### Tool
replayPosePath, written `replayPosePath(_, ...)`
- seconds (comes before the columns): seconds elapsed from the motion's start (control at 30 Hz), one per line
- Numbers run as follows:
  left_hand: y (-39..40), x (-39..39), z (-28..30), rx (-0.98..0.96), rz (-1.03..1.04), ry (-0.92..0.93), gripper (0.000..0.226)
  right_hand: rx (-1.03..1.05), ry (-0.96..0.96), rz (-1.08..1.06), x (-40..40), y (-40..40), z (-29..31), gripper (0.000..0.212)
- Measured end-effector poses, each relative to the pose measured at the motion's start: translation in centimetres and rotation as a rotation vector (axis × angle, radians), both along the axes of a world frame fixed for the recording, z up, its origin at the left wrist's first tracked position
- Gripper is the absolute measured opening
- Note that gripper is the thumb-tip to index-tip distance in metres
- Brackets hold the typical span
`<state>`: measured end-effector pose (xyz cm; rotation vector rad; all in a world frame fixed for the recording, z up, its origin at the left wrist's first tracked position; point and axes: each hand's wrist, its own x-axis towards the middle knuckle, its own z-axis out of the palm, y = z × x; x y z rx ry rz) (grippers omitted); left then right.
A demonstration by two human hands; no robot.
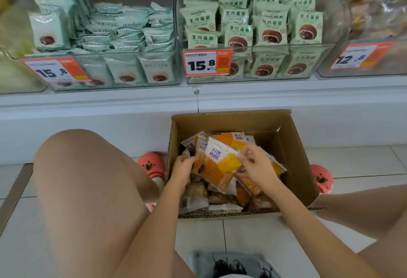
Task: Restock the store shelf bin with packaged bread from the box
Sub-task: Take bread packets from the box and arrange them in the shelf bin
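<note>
My left hand point(181, 168) and right hand point(256, 164) pinch a crinkly yellow bread packet point(220, 165) with purple writing, over the open cardboard box point(293, 145) on the white tiled floor point(242, 231). Above, clear shelf bins point(326, 49) hold green packets point(271, 29); orange tags point(208, 62) read 15.8.

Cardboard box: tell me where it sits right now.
In the head view the cardboard box stands open on the tiled floor, right of centre, against the white shelf base below the middle bin, between two pink shoes; both hands reach inside.
</note>
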<state>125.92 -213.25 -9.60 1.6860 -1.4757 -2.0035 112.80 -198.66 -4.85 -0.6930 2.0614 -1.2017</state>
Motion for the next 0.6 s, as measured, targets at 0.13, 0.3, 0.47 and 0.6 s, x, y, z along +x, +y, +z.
replayPosePath(0.13,0.6,-0.9,3.2,0.287,-0.087,0.428,0.062,-0.303,-0.411,-0.120,-0.9,1.6,3.6,0.014)
replayPosePath(0.3,0.2,-2.5,9.8,0.088,-0.083,0.489,0.055,-0.364,-0.611,-0.151,-1.0,1.7,5.3,0.006)
replayPosePath(0.47,-1.4,-3.3,17.0,-0.425,-0.218,0.314,0.016,-0.182,0.072,0.008,-2.9,-0.6,11.7,0.057)
replayPosePath(0.6,-1.8,-4.7,24.6,-0.744,-0.485,0.366,0.018,-0.130,0.472,0.352,-4.9,-3.6,21.0,0.072)
